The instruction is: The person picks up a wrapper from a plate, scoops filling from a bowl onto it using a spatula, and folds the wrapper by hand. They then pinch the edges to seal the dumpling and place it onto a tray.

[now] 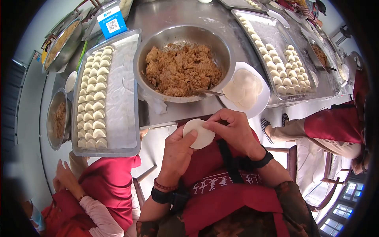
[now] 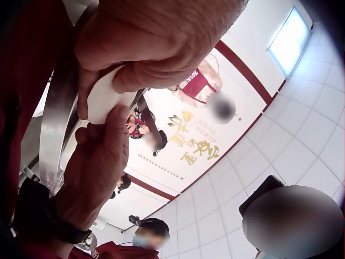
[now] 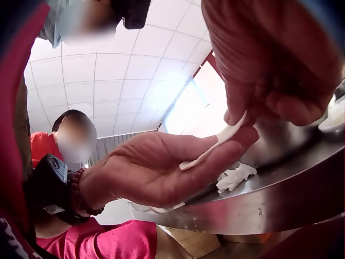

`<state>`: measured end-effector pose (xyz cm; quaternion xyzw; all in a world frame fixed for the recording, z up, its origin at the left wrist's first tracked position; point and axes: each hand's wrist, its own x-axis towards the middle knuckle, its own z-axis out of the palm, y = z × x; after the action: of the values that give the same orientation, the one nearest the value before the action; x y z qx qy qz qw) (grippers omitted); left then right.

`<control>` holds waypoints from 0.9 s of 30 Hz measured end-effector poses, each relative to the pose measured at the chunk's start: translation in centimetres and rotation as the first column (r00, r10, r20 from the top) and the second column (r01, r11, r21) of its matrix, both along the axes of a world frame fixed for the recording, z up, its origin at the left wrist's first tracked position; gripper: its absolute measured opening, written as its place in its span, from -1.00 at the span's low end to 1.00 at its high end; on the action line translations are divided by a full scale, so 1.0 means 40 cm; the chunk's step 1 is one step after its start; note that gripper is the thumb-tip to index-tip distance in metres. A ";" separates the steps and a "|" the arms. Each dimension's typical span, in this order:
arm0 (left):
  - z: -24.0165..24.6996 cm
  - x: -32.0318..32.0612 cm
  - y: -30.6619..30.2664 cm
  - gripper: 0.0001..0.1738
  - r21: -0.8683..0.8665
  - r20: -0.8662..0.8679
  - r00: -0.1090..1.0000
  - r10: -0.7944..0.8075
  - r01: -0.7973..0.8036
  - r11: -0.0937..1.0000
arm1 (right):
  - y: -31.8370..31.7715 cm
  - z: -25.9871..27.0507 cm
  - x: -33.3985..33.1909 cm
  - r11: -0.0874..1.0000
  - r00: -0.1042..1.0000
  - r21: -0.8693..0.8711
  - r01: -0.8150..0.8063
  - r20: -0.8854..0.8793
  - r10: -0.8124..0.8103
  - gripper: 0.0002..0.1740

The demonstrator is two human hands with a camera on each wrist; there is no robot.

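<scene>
A round white dough wrapper (image 1: 200, 134) is held between both hands in front of the apron. The left hand (image 1: 177, 149) grips its left side, thumb on top and fingers beneath; in the right wrist view the wrapper (image 3: 214, 144) lies along the fingers of the left hand (image 3: 156, 164). At the wrapper's upper right edge, the right hand (image 1: 233, 130) pinches it between thumb and fingers. The left wrist view shows the wrapper (image 2: 105, 97) flat, with both thumbs on it. Beyond the hands stands a steel bowl (image 1: 139, 65) of brown filling (image 1: 183, 71).
Stacked wrappers (image 1: 243, 89) lie on a white plate (image 1: 264, 103) right of the bowl. Trays of folded dumplings stand left (image 1: 122, 151) and right (image 1: 314, 93). A spoon handle (image 1: 213, 93) crosses the bowl's rim. A seated person (image 1: 106, 193) is at the left, another at the right.
</scene>
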<state>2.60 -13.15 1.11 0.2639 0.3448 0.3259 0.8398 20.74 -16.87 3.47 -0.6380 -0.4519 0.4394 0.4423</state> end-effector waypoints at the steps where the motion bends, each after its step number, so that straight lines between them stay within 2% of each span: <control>1: -0.003 -0.002 0.001 -0.66 -0.012 0.014 1.000 0.006 -0.005 1.000 | 0.005 -0.003 0.005 0.998 0.999 0.046 0.032 0.038 -0.034 -0.80; 3: -0.009 -0.008 0.004 -0.66 -0.035 0.065 0.997 0.030 -0.027 0.999 | 0.011 -0.011 0.025 0.987 0.989 0.138 0.088 0.108 -0.103 -0.80; 6: -0.010 -0.024 0.019 -0.66 -0.083 0.198 0.978 0.062 -0.047 0.995 | 0.032 0.002 0.067 0.947 0.916 0.244 0.211 0.290 -0.278 -0.76; 9: 0.005 -0.031 0.034 -0.63 -0.149 0.324 0.944 0.069 -0.021 0.989 | 0.051 0.021 0.080 0.943 0.886 0.287 0.170 0.374 -0.274 -0.68; 12: 0.002 -0.034 0.038 -0.61 -0.172 0.329 0.939 0.097 -0.041 0.984 | 0.096 0.038 0.071 0.862 0.856 0.504 -0.055 0.468 -0.219 -0.73; 14: 0.003 -0.036 0.043 -0.59 -0.154 0.285 0.952 0.115 -0.073 0.985 | 0.121 0.037 0.080 0.817 0.790 0.545 -0.188 0.578 -0.204 -0.76; 15: 0.007 -0.037 0.047 -0.61 -0.139 0.273 0.955 0.120 -0.084 0.987 | 0.131 0.038 0.083 0.790 0.750 0.557 -0.254 0.629 -0.203 -0.78; 18: 0.014 -0.042 0.057 -0.63 -0.117 0.259 0.957 0.131 -0.104 0.988 | 0.147 0.062 0.086 0.800 0.706 0.494 -0.342 0.696 -0.128 -0.82; 21: 0.008 -0.053 0.065 -0.62 -0.151 0.277 0.950 0.147 -0.108 0.983 | 0.149 0.094 0.095 0.793 0.694 0.469 -0.389 0.716 -0.082 -0.87; 24: 0.005 -0.060 0.068 -0.63 -0.187 0.283 0.943 0.177 -0.127 0.974 | 0.146 0.117 0.122 0.821 0.810 0.522 -0.231 0.570 -0.135 -0.88; 27: -0.001 -0.062 0.070 -0.62 -0.198 0.269 0.944 0.192 -0.141 0.970 | 0.165 0.148 0.149 0.856 0.831 0.516 -0.045 0.495 -0.254 -0.84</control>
<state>0.12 -10.37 1.08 0.1088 0.2680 0.3991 0.8701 26.70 -10.25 9.39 -0.6218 -0.6210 0.0787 0.4706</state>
